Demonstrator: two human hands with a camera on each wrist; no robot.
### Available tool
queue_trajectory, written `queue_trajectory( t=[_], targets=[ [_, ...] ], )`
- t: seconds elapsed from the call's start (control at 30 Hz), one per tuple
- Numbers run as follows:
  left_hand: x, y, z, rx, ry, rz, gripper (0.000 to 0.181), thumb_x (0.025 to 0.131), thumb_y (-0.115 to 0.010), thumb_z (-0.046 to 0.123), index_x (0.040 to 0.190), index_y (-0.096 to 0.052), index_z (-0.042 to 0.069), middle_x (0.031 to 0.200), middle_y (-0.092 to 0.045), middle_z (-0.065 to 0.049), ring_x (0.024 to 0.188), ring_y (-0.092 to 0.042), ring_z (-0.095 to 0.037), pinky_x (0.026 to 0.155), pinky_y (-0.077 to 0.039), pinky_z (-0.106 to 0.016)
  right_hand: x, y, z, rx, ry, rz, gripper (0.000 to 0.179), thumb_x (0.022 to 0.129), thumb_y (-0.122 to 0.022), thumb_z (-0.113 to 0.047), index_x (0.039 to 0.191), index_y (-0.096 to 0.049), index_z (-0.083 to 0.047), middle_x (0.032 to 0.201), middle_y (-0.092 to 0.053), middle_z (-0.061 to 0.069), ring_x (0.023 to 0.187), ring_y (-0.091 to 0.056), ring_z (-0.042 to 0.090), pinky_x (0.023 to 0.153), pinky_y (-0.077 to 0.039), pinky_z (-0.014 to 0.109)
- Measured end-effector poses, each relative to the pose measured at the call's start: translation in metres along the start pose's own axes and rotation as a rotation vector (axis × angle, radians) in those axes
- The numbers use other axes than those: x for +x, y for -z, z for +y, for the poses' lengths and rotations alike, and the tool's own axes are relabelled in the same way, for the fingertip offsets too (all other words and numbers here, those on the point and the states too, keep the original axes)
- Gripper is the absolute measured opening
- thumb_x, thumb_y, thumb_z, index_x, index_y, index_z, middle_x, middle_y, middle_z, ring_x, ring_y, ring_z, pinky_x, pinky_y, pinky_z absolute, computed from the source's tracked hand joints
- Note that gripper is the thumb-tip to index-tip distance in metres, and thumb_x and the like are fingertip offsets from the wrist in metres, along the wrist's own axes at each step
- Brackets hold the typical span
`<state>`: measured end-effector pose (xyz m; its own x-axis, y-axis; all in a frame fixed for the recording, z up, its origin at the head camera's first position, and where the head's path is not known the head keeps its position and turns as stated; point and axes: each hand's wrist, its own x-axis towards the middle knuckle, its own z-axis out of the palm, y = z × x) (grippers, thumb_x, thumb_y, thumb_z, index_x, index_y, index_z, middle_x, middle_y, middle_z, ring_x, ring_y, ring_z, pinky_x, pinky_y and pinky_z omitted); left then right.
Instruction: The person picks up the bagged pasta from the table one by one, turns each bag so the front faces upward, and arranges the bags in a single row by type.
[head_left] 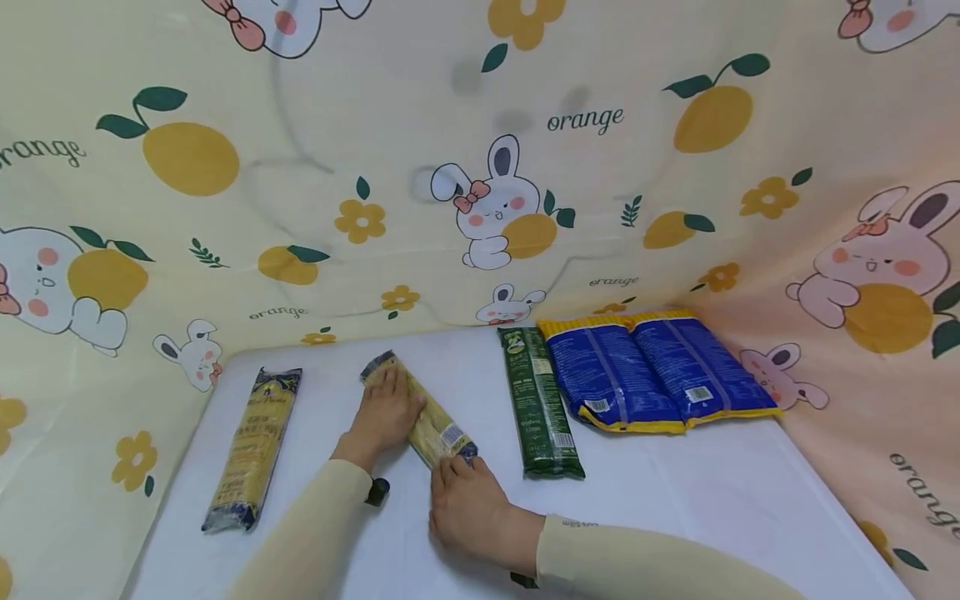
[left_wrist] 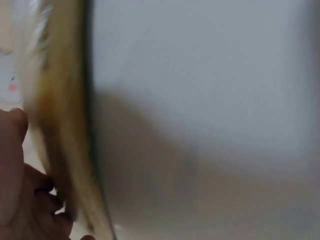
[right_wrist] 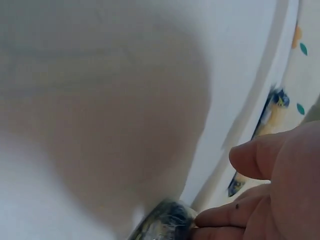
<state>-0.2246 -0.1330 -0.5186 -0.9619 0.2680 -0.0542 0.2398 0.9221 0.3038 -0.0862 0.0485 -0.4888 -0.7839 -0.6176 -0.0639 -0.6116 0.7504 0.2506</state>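
A long, clear pack of yellow pasta (head_left: 438,421) with dark blue ends lies slantwise on the white table. My left hand (head_left: 384,410) holds its far part, the fingers over the top and the thumb by the side. In the left wrist view, the pasta pack (left_wrist: 65,100) rises close beside the curled fingers (left_wrist: 47,200). My right hand (head_left: 472,508) is at the near end, its fingertips touching the blue wrapper. From the right wrist, the extended fingers (right_wrist: 225,216) meet that pack's end (right_wrist: 167,220), while the thumb stays apart.
Another pasta pack (head_left: 253,450) lies at the left. To the right is a green spaghetti pack (head_left: 540,404), and beyond it sit two blue bags with yellow edges (head_left: 615,367), (head_left: 697,358). A printed cloth (head_left: 420,167) hangs behind the white table (head_left: 645,517).
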Motion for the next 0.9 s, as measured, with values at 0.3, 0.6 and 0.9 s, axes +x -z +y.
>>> queue_trajectory(
  t=[0.3,0.6,0.9],
  targets=[
    [0.001,-0.011,0.002,0.034,0.014,-0.038,0.073,0.114,-0.037,0.042,0.162,-0.021,-0.011,0.171,-0.016,-0.032,0.161,-0.008,-0.048,0.128,-0.013,-0.064,-0.008,-0.025,0.018,0.092,-0.001,0.31,0.037,0.102,-0.063,-0.026,0.135,-0.065,-0.01,0.135,-0.069,0.004,0.118,-0.064,0.02,0.084,-0.056,0.036],
    [0.001,-0.015,0.013,0.076,-0.048,-0.089,0.074,0.115,-0.035,0.046,0.165,-0.018,-0.006,0.174,-0.013,-0.026,0.163,-0.006,-0.043,0.129,-0.012,-0.06,-0.013,-0.046,0.03,0.185,-0.054,0.257,0.066,0.104,-0.062,-0.043,0.155,-0.048,-0.003,0.159,-0.052,0.014,0.146,-0.051,0.03,0.112,-0.048,0.047],
    [-0.006,-0.023,0.028,0.101,-0.191,-0.134,0.071,0.115,-0.035,0.043,0.166,-0.021,-0.003,0.174,-0.015,-0.023,0.164,-0.008,-0.039,0.129,-0.014,-0.06,-0.03,-0.05,0.02,0.274,-0.058,0.188,0.078,0.105,-0.056,-0.055,0.157,-0.044,0.002,0.161,-0.047,0.021,0.151,-0.045,0.034,0.116,-0.045,0.049]
  ],
)
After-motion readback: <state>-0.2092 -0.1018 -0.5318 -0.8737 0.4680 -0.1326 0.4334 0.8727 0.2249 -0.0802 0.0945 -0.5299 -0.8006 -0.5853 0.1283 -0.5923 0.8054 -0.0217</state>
